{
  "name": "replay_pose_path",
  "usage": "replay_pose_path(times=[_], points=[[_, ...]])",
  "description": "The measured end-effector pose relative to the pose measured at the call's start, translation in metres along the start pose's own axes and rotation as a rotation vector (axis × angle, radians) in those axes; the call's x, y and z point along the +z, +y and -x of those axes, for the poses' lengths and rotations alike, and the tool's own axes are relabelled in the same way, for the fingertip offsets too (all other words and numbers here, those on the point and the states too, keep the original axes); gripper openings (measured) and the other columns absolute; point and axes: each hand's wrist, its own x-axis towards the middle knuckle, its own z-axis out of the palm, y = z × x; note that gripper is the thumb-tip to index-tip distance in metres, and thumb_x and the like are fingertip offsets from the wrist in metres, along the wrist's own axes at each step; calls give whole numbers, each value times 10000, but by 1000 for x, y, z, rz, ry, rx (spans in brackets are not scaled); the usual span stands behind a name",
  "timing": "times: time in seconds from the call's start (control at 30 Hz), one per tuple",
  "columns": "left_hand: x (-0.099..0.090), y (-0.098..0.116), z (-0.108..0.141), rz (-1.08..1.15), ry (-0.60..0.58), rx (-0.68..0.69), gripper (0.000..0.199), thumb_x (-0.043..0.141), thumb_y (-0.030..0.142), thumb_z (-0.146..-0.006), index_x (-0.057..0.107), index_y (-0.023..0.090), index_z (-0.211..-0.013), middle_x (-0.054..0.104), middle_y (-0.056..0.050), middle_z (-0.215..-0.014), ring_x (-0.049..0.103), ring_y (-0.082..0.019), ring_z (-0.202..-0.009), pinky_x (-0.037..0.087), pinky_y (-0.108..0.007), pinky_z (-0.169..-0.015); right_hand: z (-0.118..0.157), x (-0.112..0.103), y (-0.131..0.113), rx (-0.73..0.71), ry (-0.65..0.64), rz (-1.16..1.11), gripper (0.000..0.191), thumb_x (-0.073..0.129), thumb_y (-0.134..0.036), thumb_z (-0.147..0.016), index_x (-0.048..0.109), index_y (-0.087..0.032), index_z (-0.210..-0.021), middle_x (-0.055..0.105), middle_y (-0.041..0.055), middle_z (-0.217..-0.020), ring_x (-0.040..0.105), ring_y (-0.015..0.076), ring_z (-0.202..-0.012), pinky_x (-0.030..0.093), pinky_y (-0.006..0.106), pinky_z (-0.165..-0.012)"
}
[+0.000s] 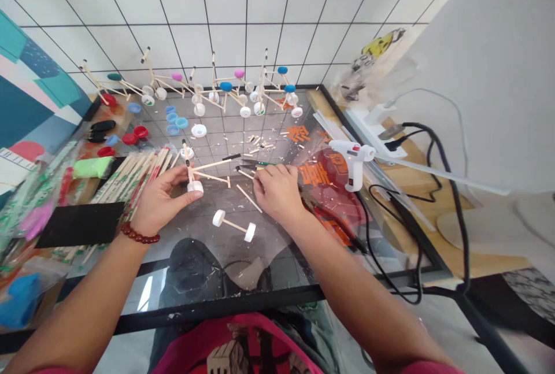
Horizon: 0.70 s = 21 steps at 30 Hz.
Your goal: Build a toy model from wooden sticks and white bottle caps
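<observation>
My left hand [162,197] pinches a small wheeled frame of wooden sticks [210,176], with a white bottle cap [195,187] as its wheel and a black-tipped upright stick. Lying right of it on the glass tabletop, my right hand [277,189] has its fingers curled down, and what lies under them is hidden. A dark-bladed cutting tool [254,163] and a black-tipped stick [245,173] reach out from beneath those fingers. Between my hands is a loose stick [248,198]. Closer to me rests a stick axle with a white cap at each end [234,225].
Several stick tricycles [234,93] line the back by the tiled wall. Blue caps [172,119], red caps [134,136] and bundled sticks [125,180] lie left. At right are a white glue gun [353,160], red-handled pliers [338,221], black cables [459,212] and a power strip [377,137].
</observation>
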Motion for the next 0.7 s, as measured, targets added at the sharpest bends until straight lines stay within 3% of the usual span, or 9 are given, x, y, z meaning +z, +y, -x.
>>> replay_pose_path(times=[0.7], points=[[0, -3, -2, -24, -18, 20, 661, 1006, 531, -593, 771, 196, -1113, 806, -134, -1190, 736, -348, -1175, 529, -545, -1156, 0, 2, 0, 7, 14, -6, 165, 591, -202, -997, 752, -187, -963, 782, 95, -1018, 607, 263, -994, 258, 409, -898]])
